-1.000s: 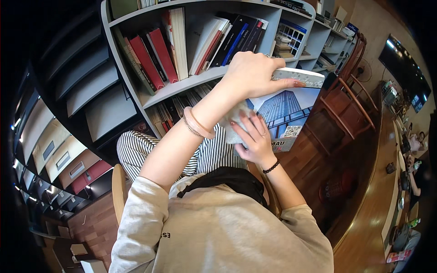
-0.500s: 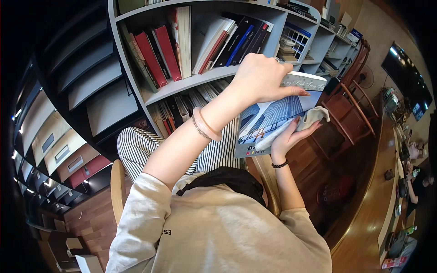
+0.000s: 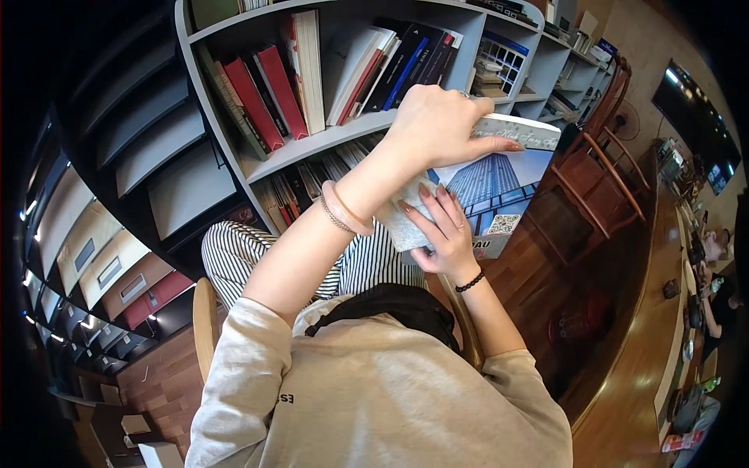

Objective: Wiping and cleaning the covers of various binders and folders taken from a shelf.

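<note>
My left hand (image 3: 441,129) grips the top edge of a paperback book (image 3: 488,175), its thumb lying across the front cover. The cover pictures tall blue-grey glass buildings, with a grey band at the top and a square code low down. A pale grey cloth (image 3: 404,222) lies against the book's lower left part. My right hand (image 3: 446,234) presses this cloth to the cover, fingers extended over it. The book is tilted and held up above my lap, in front of the shelves.
A grey bookcase (image 3: 320,140) with leaning books stands ahead. Dark, mostly bare shelves (image 3: 191,187) rise at the left. To the right are a wooden chair (image 3: 593,187) and a long wooden counter (image 3: 624,374), with people beyond it. My striped trousers show on a wooden-armed chair (image 3: 205,320).
My right hand and the cloth have moved left across the cover, from its lower right side to its left edge. The hand has turned palm toward the book. My left hand keeps its grip.
</note>
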`<move>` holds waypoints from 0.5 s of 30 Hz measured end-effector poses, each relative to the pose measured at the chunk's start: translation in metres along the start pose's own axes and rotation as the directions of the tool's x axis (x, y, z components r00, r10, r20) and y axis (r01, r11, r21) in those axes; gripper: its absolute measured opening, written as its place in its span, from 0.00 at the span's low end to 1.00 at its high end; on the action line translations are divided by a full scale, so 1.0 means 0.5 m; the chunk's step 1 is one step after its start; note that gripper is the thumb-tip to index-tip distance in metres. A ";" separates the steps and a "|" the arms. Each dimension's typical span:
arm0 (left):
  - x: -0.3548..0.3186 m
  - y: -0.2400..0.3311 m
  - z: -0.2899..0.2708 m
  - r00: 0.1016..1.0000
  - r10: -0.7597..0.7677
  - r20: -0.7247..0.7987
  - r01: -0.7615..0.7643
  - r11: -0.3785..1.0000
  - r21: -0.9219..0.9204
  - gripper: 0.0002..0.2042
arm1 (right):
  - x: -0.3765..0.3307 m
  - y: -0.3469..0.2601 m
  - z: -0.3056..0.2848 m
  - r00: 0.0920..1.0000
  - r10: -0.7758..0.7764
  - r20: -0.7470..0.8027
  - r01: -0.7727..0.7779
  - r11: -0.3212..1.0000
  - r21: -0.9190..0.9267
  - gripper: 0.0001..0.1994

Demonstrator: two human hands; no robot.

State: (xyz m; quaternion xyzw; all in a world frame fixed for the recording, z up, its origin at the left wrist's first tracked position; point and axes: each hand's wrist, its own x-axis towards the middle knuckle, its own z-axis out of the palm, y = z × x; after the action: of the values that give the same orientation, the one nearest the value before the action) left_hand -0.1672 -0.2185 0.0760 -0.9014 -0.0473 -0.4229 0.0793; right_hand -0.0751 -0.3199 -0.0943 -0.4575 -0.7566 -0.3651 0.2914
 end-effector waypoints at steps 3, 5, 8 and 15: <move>-0.004 0.011 -0.003 1.000 0.020 -0.017 -0.020 1.000 -0.013 0.30 | -0.011 0.012 -0.009 0.969 0.134 -0.209 -0.148 0.987 -0.056 0.35; -0.008 0.019 -0.007 0.999 0.024 -0.029 -0.025 1.000 -0.017 0.30 | -0.015 0.011 -0.017 0.889 0.279 -0.363 -0.319 0.946 -0.055 0.36; -0.010 0.030 -0.015 0.999 0.036 -0.017 -0.036 0.999 0.009 0.30 | -0.010 0.030 -0.013 0.619 0.490 -0.614 -0.530 0.837 0.134 0.36; -0.010 0.025 -0.001 0.998 0.035 -0.051 -0.032 0.997 0.073 0.30 | -0.023 0.045 0.010 0.315 0.699 -0.642 -0.676 0.640 0.365 0.36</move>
State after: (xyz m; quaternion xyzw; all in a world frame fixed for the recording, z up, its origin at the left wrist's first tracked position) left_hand -0.1689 -0.2311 0.0713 -0.8874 -0.0453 -0.4428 0.1201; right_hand -0.0504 -0.3142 -0.0998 -0.5401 -0.3072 -0.3461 0.7029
